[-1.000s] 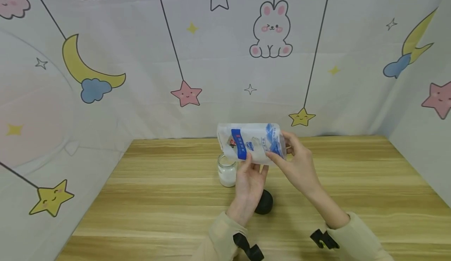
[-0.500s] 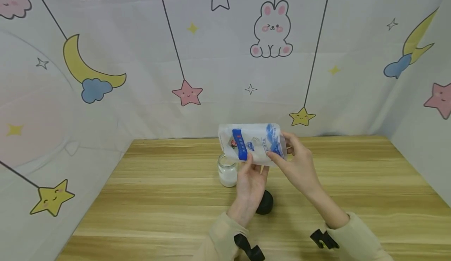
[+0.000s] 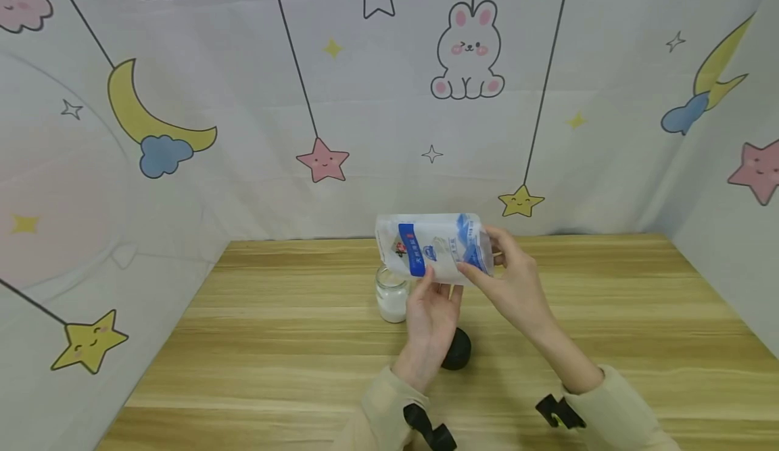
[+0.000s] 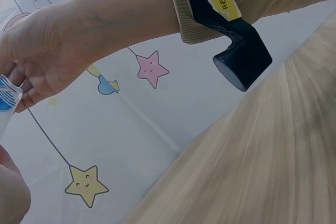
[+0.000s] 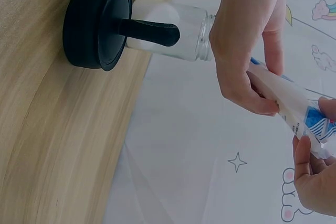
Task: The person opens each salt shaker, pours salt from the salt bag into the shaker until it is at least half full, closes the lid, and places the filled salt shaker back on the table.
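Observation:
A white and blue plastic pouch (image 3: 438,248) is held on its side above the table, its left end over the mouth of a glass jar (image 3: 392,295). White contents fill part of the jar; whether anything falls from the pouch cannot be seen. My left hand (image 3: 431,319) grips the pouch's lower edge, thumb in front and fingers underneath. At the right end, my right hand (image 3: 514,285) pinches the pouch between thumb and fingers. Behind my left wrist sits a round black lid (image 3: 458,349), which shows a stubby handle-like piece in the right wrist view.
Light wood-grain table (image 3: 255,343) spreads under both arms. A pale cloth backdrop (image 3: 389,120) with cartoon prints hangs behind it and at both sides. Black wrist devices are strapped over both beige sleeves (image 3: 615,410).
Both hands keep their hold on the pouch, which stays over the jar. Only a very slight shift of the whole view shows.

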`<state>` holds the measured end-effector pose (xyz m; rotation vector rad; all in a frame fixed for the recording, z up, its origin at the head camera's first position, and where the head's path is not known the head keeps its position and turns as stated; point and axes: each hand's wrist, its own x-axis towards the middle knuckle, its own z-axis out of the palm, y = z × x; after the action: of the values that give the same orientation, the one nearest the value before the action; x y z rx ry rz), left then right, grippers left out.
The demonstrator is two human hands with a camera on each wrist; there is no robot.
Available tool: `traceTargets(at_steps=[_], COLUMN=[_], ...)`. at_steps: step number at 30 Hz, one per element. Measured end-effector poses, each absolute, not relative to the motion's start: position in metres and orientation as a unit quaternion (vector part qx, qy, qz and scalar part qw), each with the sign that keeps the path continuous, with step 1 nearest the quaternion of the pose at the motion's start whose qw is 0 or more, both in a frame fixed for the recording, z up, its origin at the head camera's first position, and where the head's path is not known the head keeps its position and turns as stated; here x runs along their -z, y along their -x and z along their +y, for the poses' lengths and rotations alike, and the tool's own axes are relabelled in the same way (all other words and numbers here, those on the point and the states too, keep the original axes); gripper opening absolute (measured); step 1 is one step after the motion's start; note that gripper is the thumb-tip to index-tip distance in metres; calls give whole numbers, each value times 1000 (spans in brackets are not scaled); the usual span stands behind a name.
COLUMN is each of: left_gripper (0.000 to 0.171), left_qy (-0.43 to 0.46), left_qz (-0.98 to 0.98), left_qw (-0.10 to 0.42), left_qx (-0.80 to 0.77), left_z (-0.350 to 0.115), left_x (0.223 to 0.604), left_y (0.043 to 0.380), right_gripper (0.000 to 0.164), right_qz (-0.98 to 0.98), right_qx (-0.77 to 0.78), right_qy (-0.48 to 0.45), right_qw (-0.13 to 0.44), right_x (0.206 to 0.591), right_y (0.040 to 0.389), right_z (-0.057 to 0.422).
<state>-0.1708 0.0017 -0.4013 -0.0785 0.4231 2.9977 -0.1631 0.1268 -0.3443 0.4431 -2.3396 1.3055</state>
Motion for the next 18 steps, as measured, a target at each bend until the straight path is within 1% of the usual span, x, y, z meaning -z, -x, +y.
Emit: traceTargets(at_steps=[7, 18], left_gripper=[41, 38], left_qy=[10, 5], left_qz=[147, 157], left_qw=[61, 54], left_qx=[-987, -986], left_z=[1, 2], left_x=[402, 401], left_y=[170, 170], right_gripper=[51, 47], right_qz=[-838, -828], right_qx=[-473, -476], right_qy=[-163, -175], right_qw=[217, 241], right_x=[344, 346], right_y=[163, 164], right_z=[126, 125])
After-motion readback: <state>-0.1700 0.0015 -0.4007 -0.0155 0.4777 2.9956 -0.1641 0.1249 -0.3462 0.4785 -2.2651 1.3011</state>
